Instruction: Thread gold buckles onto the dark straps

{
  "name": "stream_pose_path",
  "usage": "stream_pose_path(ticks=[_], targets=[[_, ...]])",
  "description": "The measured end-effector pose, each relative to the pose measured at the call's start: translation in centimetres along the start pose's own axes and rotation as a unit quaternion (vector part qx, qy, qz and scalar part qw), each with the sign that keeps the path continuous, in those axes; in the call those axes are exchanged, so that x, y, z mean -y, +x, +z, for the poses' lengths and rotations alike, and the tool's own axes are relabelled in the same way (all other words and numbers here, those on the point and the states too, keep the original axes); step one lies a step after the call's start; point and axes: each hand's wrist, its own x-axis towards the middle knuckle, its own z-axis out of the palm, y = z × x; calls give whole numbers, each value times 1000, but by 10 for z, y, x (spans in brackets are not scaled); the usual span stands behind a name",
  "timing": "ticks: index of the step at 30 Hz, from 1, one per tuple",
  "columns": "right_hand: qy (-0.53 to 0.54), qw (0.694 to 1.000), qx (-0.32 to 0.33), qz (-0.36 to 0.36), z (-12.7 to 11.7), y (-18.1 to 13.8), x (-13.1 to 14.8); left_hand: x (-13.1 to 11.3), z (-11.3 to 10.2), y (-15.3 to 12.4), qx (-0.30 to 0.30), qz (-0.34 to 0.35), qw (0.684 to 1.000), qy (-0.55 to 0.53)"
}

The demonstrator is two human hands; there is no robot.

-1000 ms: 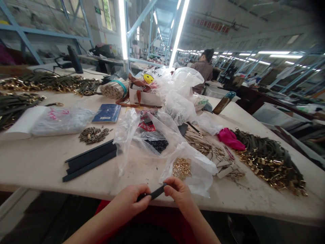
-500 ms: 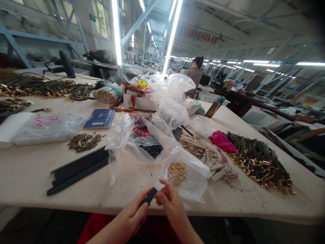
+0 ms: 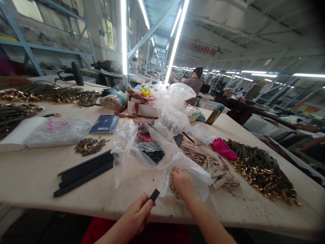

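My left hand point(image 3: 140, 212) is closed around a black strap point(image 3: 154, 195), whose flat end sticks up past the thumb near the table's front edge. To its right, my right hand point(image 3: 183, 183) reaches into an opened clear plastic bag point(image 3: 200, 178). Its fingers are bent down onto small gold metal fittings point(image 3: 173, 185), and the fingertips are hidden among them. Behind the hands, another clear bag point(image 3: 124, 152) lies open with small black pieces point(image 3: 155, 156) inside. More black straps point(image 3: 85, 171) lie stacked to the left.
Beige straps point(image 3: 203, 156) and a heap of dark straps with gold clasps point(image 3: 264, 173) lie right, beside a pink cloth point(image 3: 224, 148). A blue booklet point(image 3: 104, 124) and a seed pile point(image 3: 89, 146) lie left. A bottle point(image 3: 215, 114) stands behind; a person point(image 3: 194, 84) is beyond.
My right hand has left the strap's end and moved right and forward into the bag of gold fittings. My left hand keeps its hold on the black strap. The view has shifted slightly.
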Motion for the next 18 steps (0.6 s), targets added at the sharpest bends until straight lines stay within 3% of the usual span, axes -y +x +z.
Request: stream_pose_path(ticks=[5, 7, 8, 11, 12, 13, 15, 18], targets=[[119, 991, -37, 44, -7, -12, 3, -4, -2, 8, -29, 71, 997, 5], [271, 958, -27, 87, -6, -23, 20, -8, -1, 12, -51, 92, 994, -2], [382, 917, -8, 119, -5, -29, 31, -11, 0, 14, -61, 100, 993, -8], [670, 710, 71, 205, -2, -50, 67, -17, -1, 15, -82, 109, 991, -11], [706, 669, 92, 214, -2, -55, 76, -17, -2, 14, -87, 106, 990, -2], [719, 651, 111, 215, -2, -60, 83, -18, -4, 12, -92, 102, 990, 12], [703, 669, 127, 205, 0, -64, 90, -18, -8, 9, -96, 93, 990, 49], [641, 744, 88, 164, 4, -64, 86, -20, -15, 3, -89, 113, 984, 105]])
